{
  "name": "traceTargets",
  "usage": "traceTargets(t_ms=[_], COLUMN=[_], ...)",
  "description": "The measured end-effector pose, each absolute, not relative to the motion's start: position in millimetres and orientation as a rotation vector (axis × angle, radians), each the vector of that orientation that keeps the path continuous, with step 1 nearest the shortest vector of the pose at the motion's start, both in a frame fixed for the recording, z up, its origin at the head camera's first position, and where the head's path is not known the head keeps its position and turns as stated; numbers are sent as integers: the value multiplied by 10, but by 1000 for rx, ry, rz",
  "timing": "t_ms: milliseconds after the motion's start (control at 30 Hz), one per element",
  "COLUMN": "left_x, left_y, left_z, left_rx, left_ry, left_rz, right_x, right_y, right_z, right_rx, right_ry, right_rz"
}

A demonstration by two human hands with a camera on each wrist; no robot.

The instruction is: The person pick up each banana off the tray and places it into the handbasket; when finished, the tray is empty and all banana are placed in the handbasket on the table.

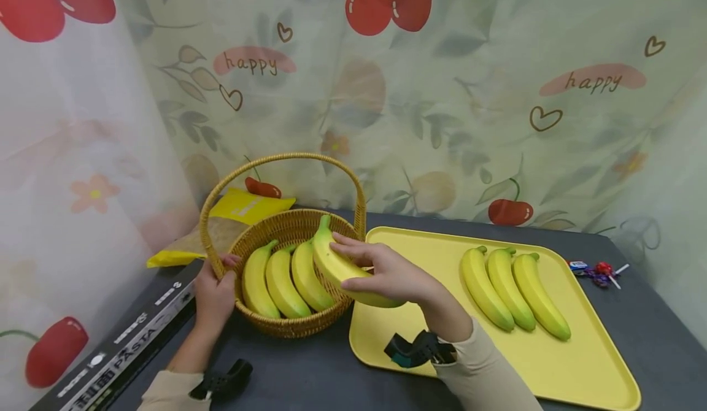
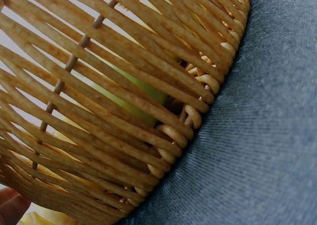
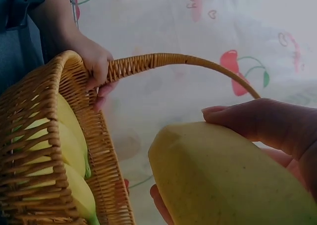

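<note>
My right hand grips a yellow banana with a green stem, over the right side of a wicker basket. In the right wrist view that banana fills the foreground, thumb on one side and fingers on the other. My left hand holds the basket at its left rim, by the foot of the arched handle. Inside the basket lie three bananas side by side, stems toward the back. The left wrist view shows the woven wall close up, a fingertip at its lower left.
Right of the basket, a yellow tray carries three more bananas. Wrapped lollipops lie beyond its right edge. A yellow packet sits behind the basket, and a long black pasta box lies at the left. A printed curtain hangs behind.
</note>
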State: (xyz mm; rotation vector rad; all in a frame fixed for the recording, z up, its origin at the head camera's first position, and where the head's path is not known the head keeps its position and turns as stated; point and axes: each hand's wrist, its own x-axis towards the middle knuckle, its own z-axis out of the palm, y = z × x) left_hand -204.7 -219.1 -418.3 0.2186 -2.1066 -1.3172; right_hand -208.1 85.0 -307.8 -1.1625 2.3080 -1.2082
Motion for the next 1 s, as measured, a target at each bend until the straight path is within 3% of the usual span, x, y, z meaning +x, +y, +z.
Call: traceTargets(t_ms=[533,1000], left_x=[-2046,-2051], left_y=[-2191,-2200], left_z=[-4173,-4178], left_rx=[227,244], left_ry=[-2107,-2101], left_rz=[-1315,-1336], right_x=[-2552,-2656], right_y=[84,-458], right_z=[-3112,-3322], right_rx=[-1036,-915], right_ry=[2378,2389], right_rz=[-993,-1008])
